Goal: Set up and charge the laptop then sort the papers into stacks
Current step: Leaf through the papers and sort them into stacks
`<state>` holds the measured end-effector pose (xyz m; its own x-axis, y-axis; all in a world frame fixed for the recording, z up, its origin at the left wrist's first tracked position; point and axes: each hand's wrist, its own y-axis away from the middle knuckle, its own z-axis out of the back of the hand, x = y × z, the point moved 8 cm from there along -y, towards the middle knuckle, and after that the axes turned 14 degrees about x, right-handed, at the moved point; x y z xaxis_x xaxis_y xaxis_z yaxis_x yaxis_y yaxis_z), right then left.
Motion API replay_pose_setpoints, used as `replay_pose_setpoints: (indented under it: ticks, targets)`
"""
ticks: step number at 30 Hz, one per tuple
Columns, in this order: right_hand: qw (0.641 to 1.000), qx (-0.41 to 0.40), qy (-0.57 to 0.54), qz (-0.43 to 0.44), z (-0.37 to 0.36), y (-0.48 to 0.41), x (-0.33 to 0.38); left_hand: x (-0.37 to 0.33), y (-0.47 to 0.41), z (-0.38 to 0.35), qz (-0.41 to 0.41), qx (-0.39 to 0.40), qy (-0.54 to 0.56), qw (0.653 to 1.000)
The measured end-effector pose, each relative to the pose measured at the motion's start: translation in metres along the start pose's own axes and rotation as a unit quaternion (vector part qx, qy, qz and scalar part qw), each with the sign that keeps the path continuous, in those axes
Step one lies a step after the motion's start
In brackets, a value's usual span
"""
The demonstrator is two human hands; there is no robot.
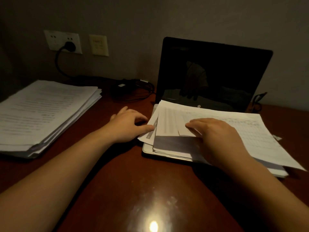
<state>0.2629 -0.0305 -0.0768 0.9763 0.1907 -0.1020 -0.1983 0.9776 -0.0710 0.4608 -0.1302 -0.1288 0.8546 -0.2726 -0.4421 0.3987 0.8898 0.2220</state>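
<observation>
Dim wall and a dark wooden surface (127,173) carry everything. At the back right stands the open laptop (214,72), screen dark, with its cable (133,91) running to a plug (70,46) in the wall socket. On its keyboard lies the loose pile (242,131), fanned, its long axis running away to the right. A squared stack (43,114) sits well apart on the left.

The right hand (217,136) rests on the pile, fingers (194,124) nearly straight, pressing the top sheets. The left hand (127,126) is just beside the pile's left edge. Its fingers are curled and its thumb touches a sheet corner, though whether it pinches I cannot tell. It is the nearer hand to the stack.
</observation>
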Motion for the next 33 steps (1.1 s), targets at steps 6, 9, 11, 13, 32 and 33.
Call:
replay_pose_setpoints:
  ticks: [6, 9, 11, 13, 32, 33]
  targets:
    - [0.997, 0.076, -0.017, -0.007, -0.012, -0.003, 0.001, -0.01, 0.009, 0.006, -0.029, -0.037, 0.099, 0.994]
    - [0.998, 0.058, -0.008, -0.022, -0.007, -0.002, -0.003, -0.006, 0.014, 0.015, -0.026, -0.086, 0.159, 0.983]
    - [0.998, 0.06, -0.016, -0.016, -0.006, -0.001, -0.001, -0.004, 0.016, 0.018, -0.023, -0.089, 0.206, 0.974]
    - [0.997, 0.072, -0.023, -0.002, -0.007, -0.001, 0.004, -0.006, 0.017, 0.013, -0.022, -0.045, 0.248, 0.967]
    - [0.997, 0.062, -0.038, 0.007, 0.001, 0.004, 0.01, -0.018, 0.019, 0.0, -0.046, -0.053, 0.539, 0.84]
    - [0.997, 0.062, -0.039, -0.009, 0.002, 0.003, 0.007, -0.02, 0.02, 0.0, -0.055, -0.051, 0.542, 0.837]
